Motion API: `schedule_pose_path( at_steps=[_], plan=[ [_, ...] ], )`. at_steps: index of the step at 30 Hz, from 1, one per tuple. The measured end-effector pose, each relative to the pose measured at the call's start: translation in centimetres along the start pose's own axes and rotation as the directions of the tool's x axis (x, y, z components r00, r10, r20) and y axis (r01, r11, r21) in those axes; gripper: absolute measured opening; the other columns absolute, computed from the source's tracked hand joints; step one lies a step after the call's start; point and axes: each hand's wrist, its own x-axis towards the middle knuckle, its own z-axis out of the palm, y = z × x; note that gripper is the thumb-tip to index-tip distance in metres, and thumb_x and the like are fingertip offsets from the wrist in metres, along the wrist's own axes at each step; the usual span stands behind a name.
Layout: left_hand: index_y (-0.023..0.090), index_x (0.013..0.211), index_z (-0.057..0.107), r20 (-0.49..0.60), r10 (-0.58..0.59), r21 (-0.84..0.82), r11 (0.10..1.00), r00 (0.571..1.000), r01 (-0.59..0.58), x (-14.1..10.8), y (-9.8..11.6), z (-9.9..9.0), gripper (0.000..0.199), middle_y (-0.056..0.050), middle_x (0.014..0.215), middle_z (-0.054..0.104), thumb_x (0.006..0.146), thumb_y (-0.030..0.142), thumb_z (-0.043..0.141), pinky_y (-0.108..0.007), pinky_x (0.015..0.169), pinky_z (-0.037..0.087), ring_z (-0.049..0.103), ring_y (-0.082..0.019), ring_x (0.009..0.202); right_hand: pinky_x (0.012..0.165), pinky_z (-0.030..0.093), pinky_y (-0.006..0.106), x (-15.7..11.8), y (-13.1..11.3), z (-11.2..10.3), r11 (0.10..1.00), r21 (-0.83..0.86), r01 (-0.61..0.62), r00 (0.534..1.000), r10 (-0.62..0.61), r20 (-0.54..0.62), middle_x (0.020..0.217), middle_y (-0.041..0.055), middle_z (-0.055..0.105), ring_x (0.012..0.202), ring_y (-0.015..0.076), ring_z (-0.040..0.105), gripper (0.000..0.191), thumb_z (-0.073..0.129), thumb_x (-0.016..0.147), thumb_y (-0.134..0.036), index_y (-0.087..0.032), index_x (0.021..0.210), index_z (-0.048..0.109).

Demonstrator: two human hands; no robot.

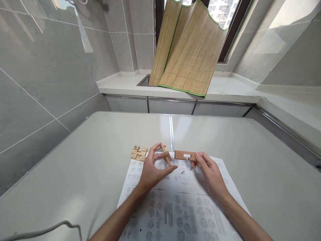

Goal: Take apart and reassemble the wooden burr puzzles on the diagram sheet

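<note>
My left hand grips a small wooden puzzle piece, a thin rod standing tilted through a flat block. Its thumb and fingers close around the rod's two ends. In my right hand is a flat brown wooden puzzle plate with a keyhole-like slot cut in its lower edge. The fingers pinch the plate at its right end. A narrow gap separates the two pieces, both held above a printed sheet. Left of my left hand lie several interlocked light wooden puzzle pieces at the sheet's upper left corner.
The sheet lies on a pale folding table with a metal seam down its middle. A grey cable runs along the lower left. Behind the table, a bamboo mat leans over a white counter by the window.
</note>
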Motion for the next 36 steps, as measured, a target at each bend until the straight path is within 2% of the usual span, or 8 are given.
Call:
schedule_pose_path(
  at_steps=[3, 6, 11, 16, 22, 28, 32, 36],
  plan=[
    [0.027, 0.156, 0.033, 0.048, -0.111, -0.281, 0.952, 0.993, 0.120, 0.4, -0.3, -0.1, 0.095, -0.016, 0.153, 0.054, 0.079, 0.046, 0.087, -0.045, 0.108, 0.053, 0.066, -0.030, 0.127, 0.069, 0.042, 0.030, 0.2, 0.4, 0.1, 0.990, -0.133, -0.046, 0.997, 0.038, -0.061, 0.075, 0.0000, 0.058, 0.074, 0.0202, 0.053, 0.047, 0.048, 0.104, -0.060, -0.024, 0.076, 0.059],
    [0.024, 0.157, 0.035, 0.090, -0.140, -0.419, 0.893, 0.986, 0.165, 0.7, -0.4, -0.3, 0.091, -0.017, 0.150, 0.058, 0.084, 0.050, 0.082, -0.045, 0.110, 0.051, 0.060, -0.031, 0.134, 0.064, 0.039, 0.030, 0.2, 0.6, 0.4, 0.972, -0.226, -0.058, 0.996, 0.042, -0.076, 0.074, 0.0005, 0.060, 0.070, 0.0200, 0.052, 0.048, 0.049, 0.102, -0.062, -0.024, 0.076, 0.062],
    [0.019, 0.145, 0.054, 0.229, -0.126, -0.576, 0.782, 0.965, 0.239, 0.8, -0.8, -0.7, 0.065, -0.018, 0.147, 0.061, 0.093, 0.052, 0.073, -0.048, 0.119, 0.042, 0.051, -0.034, 0.143, 0.064, 0.040, 0.032, 0.3, 0.6, 0.8, 0.929, -0.368, -0.039, 0.998, 0.017, -0.062, 0.075, 0.0019, 0.065, 0.066, 0.0206, 0.053, 0.047, 0.051, 0.101, -0.061, -0.023, 0.077, 0.065],
    [0.017, 0.143, 0.056, 0.371, -0.056, -0.731, 0.597, 0.927, 0.329, 0.8, -1.4, -0.9, 0.053, -0.020, 0.149, 0.059, 0.102, 0.048, 0.062, -0.050, 0.116, 0.042, 0.046, -0.036, 0.148, 0.071, 0.043, 0.034, 0.4, 1.5, 1.0, 0.872, -0.489, 0.013, 0.997, -0.051, -0.063, 0.086, 0.0042, 0.067, 0.078, 0.0232, 0.057, 0.043, 0.050, 0.102, -0.057, -0.024, 0.078, 0.062],
    [0.016, 0.140, 0.057, 0.547, -0.044, -0.718, 0.487, 0.836, 0.496, 0.8, -1.6, -0.9, 0.050, -0.022, 0.148, 0.059, 0.103, 0.049, 0.060, -0.037, 0.090, 0.053, 0.065, -0.032, 0.125, 0.080, 0.045, 0.040, 0.2, 2.5, 1.1, 0.749, -0.660, 0.062, 0.987, -0.146, -0.073, 0.090, 0.0063, 0.062, 0.092, 0.0277, 0.057, 0.039, 0.050, 0.104, -0.053, -0.025, 0.078, 0.058],
    [0.015, 0.132, 0.061, 0.533, -0.117, -0.731, 0.436, 0.838, 0.525, 0.9, -1.5, -1.0, 0.041, -0.022, 0.147, 0.060, 0.104, 0.045, 0.060, -0.031, 0.086, 0.056, 0.075, -0.020, 0.097, 0.077, 0.046, 0.041, 0.3, 3.2, 0.9, 0.654, -0.749, 0.100, 0.973, -0.221, -0.062, 0.093, 0.0076, 0.061, 0.091, 0.0293, 0.058, 0.035, 0.053, 0.102, -0.053, -0.025, 0.082, 0.059],
    [0.014, 0.128, 0.063, 0.517, -0.152, -0.737, 0.422, 0.843, 0.528, 0.9, -1.4, -1.2, 0.038, -0.022, 0.149, 0.058, 0.104, 0.044, 0.059, -0.029, 0.087, 0.057, 0.075, -0.017, 0.091, 0.079, 0.048, 0.042, 0.2, 2.2, 0.8, 0.720, -0.677, 0.151, 0.966, -0.253, -0.054, 0.102, 0.0094, 0.063, 0.097, 0.0306, 0.059, 0.029, 0.053, 0.103, -0.051, -0.025, 0.093, 0.060],
    [0.017, 0.122, 0.066, 0.544, -0.123, -0.719, 0.441, 0.830, 0.537, 0.9, -1.5, -1.3, 0.032, -0.020, 0.155, 0.054, 0.104, 0.042, 0.060, -0.029, 0.085, 0.059, 0.075, -0.014, 0.082, 0.084, 0.051, 0.040, -0.2, 0.5, 1.1, 0.863, -0.422, 0.278, 0.961, -0.251, 0.120, 0.110, 0.0086, 0.065, 0.098, 0.0271, 0.061, 0.022, 0.051, 0.105, -0.046, -0.026, 0.109, 0.061]
  ],
)
